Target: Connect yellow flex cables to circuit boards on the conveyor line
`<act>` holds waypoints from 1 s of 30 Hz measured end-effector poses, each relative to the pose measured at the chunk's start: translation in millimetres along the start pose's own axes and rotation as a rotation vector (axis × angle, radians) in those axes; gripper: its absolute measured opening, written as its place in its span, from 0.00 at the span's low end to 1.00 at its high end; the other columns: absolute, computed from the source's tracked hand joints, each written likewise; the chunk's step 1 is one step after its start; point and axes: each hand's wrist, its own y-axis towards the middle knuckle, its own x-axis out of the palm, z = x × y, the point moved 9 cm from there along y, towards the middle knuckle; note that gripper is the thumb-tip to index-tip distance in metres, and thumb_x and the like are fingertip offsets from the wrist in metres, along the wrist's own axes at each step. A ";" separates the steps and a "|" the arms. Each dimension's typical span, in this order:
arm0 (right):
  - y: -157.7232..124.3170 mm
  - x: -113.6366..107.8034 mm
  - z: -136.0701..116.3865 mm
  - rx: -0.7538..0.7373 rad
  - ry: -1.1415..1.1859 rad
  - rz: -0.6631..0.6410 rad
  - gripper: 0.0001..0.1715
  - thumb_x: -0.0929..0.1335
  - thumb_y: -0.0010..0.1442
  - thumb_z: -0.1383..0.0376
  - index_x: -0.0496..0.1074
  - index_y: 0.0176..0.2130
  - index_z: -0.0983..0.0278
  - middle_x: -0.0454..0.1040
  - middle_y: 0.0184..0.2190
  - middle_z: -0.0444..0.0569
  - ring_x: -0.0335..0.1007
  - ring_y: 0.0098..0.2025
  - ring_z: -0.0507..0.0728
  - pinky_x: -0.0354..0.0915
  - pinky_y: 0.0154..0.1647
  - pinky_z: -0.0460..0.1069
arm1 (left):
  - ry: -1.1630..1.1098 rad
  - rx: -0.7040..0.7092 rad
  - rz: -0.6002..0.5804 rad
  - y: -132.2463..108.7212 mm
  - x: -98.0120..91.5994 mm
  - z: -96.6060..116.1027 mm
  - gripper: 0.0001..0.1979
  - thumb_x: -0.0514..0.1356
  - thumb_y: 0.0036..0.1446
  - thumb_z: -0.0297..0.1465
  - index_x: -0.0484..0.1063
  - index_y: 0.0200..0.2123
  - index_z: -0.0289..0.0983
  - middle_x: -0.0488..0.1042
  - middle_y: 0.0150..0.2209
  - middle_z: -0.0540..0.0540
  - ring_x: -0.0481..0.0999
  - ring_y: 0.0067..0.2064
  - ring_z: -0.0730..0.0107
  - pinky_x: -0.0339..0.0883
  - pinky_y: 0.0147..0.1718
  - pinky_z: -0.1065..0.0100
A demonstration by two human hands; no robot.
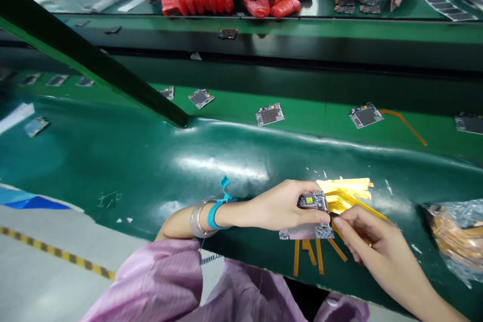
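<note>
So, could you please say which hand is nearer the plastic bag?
Right hand, with the bag off its outer side; the left hand is farther, holding a circuit board.

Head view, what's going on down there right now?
A person's left hand holds a circuit board above the green table, while the right hand works close in at the board's right edge; exactly what its fingertips pinch is too small to tell. Yellow strips lie loose around the board. A clear bag sits to the right, and more boards lie farther back.
</note>
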 end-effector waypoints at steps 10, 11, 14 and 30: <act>1.0 12.5 3.9 0.063 0.093 -0.130 0.18 0.63 0.71 0.53 0.68 0.32 0.59 0.61 0.21 0.39 0.62 0.21 0.51 0.60 0.20 0.45 | -0.071 -0.080 -0.045 -3.4 9.9 -6.0 0.10 0.64 0.56 0.35 0.72 0.39 0.36 0.74 0.33 0.50 0.71 0.32 0.72 0.66 0.31 0.71; 1.2 14.3 5.0 0.072 0.113 -0.139 0.19 0.63 0.71 0.52 0.68 0.32 0.59 0.61 0.21 0.39 0.62 0.21 0.52 0.61 0.20 0.44 | -0.062 -0.087 -0.041 -3.2 9.9 -6.9 0.11 0.64 0.56 0.36 0.72 0.38 0.36 0.74 0.33 0.50 0.70 0.31 0.73 0.65 0.30 0.72; 2.4 17.7 7.7 0.097 0.173 -0.159 0.20 0.64 0.70 0.51 0.68 0.31 0.60 0.64 0.23 0.41 0.64 0.22 0.52 0.65 0.21 0.44 | -0.038 -0.068 -0.024 -1.4 7.9 -6.5 0.12 0.65 0.55 0.39 0.73 0.37 0.35 0.73 0.33 0.51 0.68 0.31 0.74 0.62 0.29 0.73; 66.8 -33.5 28.1 0.103 0.369 0.097 0.23 0.77 0.54 0.51 0.80 0.43 0.64 0.83 0.38 0.53 0.80 0.40 0.63 0.76 0.43 0.55 | 0.380 0.107 0.391 50.1 -71.2 10.5 0.17 0.48 0.71 0.42 0.67 0.49 0.38 0.78 0.42 0.43 0.76 0.42 0.66 0.67 0.42 0.66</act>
